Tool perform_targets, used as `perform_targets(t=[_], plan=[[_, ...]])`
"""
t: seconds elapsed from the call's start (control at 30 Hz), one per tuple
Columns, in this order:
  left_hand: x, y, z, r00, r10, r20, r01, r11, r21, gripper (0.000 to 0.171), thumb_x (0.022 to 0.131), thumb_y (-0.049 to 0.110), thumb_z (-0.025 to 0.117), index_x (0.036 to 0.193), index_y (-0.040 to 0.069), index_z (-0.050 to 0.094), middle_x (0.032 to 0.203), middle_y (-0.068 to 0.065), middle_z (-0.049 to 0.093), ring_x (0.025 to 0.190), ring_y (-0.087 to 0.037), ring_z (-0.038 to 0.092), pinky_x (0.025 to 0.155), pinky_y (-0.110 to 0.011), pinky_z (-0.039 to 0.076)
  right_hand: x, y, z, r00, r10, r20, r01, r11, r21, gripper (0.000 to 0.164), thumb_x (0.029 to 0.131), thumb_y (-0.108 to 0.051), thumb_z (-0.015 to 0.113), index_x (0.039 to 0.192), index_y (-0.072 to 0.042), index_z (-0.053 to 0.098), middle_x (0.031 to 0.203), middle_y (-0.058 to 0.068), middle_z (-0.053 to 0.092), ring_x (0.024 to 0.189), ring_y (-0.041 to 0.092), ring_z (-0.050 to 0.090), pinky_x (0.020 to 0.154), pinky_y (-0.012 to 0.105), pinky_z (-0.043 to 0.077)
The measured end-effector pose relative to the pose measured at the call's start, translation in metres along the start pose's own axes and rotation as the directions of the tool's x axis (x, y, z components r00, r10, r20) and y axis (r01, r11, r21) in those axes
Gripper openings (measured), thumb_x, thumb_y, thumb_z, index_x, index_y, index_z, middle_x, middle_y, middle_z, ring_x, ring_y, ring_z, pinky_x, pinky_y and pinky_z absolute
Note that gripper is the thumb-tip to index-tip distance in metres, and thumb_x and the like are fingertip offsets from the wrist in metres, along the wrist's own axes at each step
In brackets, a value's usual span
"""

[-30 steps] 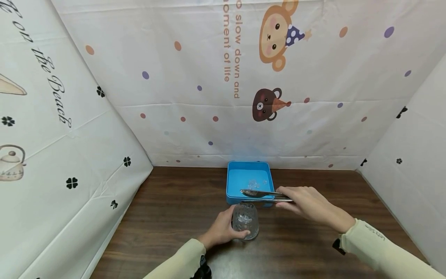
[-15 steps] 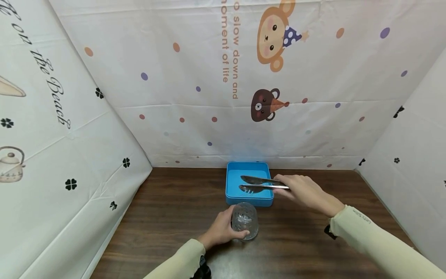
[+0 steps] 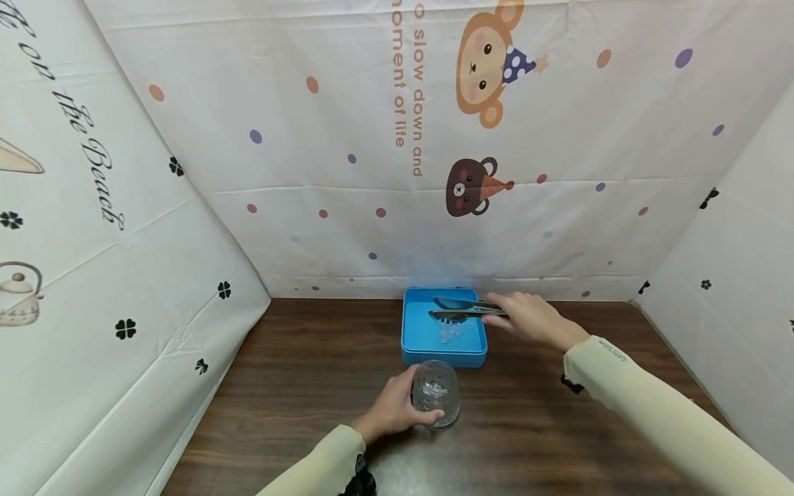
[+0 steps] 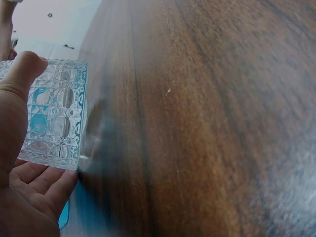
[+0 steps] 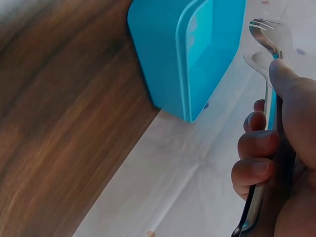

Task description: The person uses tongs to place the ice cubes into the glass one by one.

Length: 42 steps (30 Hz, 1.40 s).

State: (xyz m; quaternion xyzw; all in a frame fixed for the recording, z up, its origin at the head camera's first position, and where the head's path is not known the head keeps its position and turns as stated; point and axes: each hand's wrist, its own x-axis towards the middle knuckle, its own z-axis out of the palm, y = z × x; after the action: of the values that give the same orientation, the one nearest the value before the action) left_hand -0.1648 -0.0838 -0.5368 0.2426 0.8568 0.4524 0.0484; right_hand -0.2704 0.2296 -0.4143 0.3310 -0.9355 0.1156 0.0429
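Observation:
My left hand [image 3: 394, 406] grips a clear patterned drinking glass [image 3: 437, 394] on the table. In the left wrist view its thumb and fingers wrap the cut-pattern wall of the glass [image 4: 59, 118], which stands upright. Holding metal serving tongs [image 3: 453, 315], my right hand [image 3: 532, 318] is above the right side of a blue square box [image 3: 444, 359]. Small clear pieces [image 3: 451, 332] lie inside the box, below the tongs' tips. One tip is a fork and the other a spoon, as the right wrist view of the tongs [image 5: 270, 44] shows; the tips stand apart with nothing visible between them.
The dark wooden table [image 3: 310, 351] ends at a white printed cloth wall [image 3: 335, 241] behind the box. More cloth walls rise at the left [image 3: 174, 344] and right [image 3: 732, 331].
My right hand has carried the tongs away from me, from the box's front edge toward its back, uncovering the clear pieces. The left hand and the glass stay in place.

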Motion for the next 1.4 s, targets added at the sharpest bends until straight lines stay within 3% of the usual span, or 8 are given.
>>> perform_targets(t=[0.13, 0.43, 0.73, 1.0, 1.23, 1.4], plan=[[-0.001, 0.000, 0.000, 1.000, 0.007, 0.001, -0.007, 1.000, 0.000, 0.079, 0.082, 0.045, 0.085, 0.144, 0.012, 0.049, 0.126, -0.003, 0.065, 0.105, -0.009, 0.064, 0.087, -0.029, 0.056, 0.008, 0.010, 0.003, 1.000, 0.007, 0.010, -0.007, 1.000, 0.003, 0.052, 0.101, -0.036, 0.068, 0.136, 0.000, 0.062, 0.100, 0.009, 0.073, 0.079, 0.019, 0.070, 0.074, 0.048, 0.059], [0.000, -0.001, -0.001, 0.999, 0.035, -0.007, -0.035, 0.999, -0.001, 0.078, 0.083, 0.044, 0.085, 0.145, 0.012, 0.049, 0.126, -0.003, 0.066, 0.105, -0.009, 0.064, 0.086, -0.029, 0.056, 0.025, 0.026, 0.008, 1.000, 0.006, 0.025, -0.005, 1.000, -0.026, 0.050, 0.101, -0.036, 0.067, 0.133, 0.002, 0.062, 0.091, 0.007, 0.070, 0.070, 0.014, 0.066, 0.074, 0.049, 0.059], [0.001, -0.003, 0.001, 1.000, 0.028, -0.009, -0.028, 1.000, -0.008, 0.078, 0.082, 0.044, 0.085, 0.144, 0.012, 0.050, 0.125, -0.002, 0.066, 0.104, -0.008, 0.064, 0.085, -0.029, 0.056, 0.032, 0.032, 0.011, 0.997, 0.057, 0.047, -0.055, 0.998, -0.044, 0.051, 0.101, -0.035, 0.068, 0.135, 0.003, 0.062, 0.118, 0.021, 0.070, 0.097, 0.034, 0.071, 0.086, 0.057, 0.056], [0.001, -0.003, 0.000, 0.999, 0.031, -0.015, -0.031, 1.000, 0.006, 0.078, 0.082, 0.046, 0.085, 0.143, 0.012, 0.050, 0.125, -0.002, 0.066, 0.105, -0.008, 0.064, 0.086, -0.029, 0.055, 0.036, 0.036, 0.010, 0.996, 0.057, 0.073, -0.053, 0.997, -0.047, 0.051, 0.101, -0.037, 0.066, 0.134, 0.001, 0.062, 0.112, 0.016, 0.071, 0.094, 0.029, 0.070, 0.085, 0.055, 0.056], [0.002, -0.004, 0.000, 0.999, 0.042, -0.016, -0.042, 0.999, 0.003, 0.078, 0.082, 0.045, 0.085, 0.144, 0.012, 0.050, 0.125, -0.001, 0.066, 0.104, -0.008, 0.064, 0.086, -0.029, 0.056, 0.039, 0.033, 0.008, 0.992, 0.060, 0.111, -0.054, 0.997, -0.056, 0.053, 0.100, -0.034, 0.068, 0.140, 0.001, 0.060, 0.127, 0.020, 0.068, 0.106, 0.035, 0.069, 0.091, 0.056, 0.054], [0.000, -0.004, 0.000, 0.999, 0.051, -0.013, -0.051, 0.999, 0.009, 0.078, 0.082, 0.045, 0.085, 0.143, 0.012, 0.050, 0.124, -0.001, 0.066, 0.105, -0.009, 0.064, 0.086, -0.029, 0.056, 0.042, 0.032, 0.012, 0.986, 0.073, 0.152, -0.058, 0.993, -0.102, 0.051, 0.099, -0.037, 0.070, 0.135, 0.000, 0.065, 0.109, 0.015, 0.073, 0.089, 0.027, 0.072, 0.079, 0.050, 0.059]])
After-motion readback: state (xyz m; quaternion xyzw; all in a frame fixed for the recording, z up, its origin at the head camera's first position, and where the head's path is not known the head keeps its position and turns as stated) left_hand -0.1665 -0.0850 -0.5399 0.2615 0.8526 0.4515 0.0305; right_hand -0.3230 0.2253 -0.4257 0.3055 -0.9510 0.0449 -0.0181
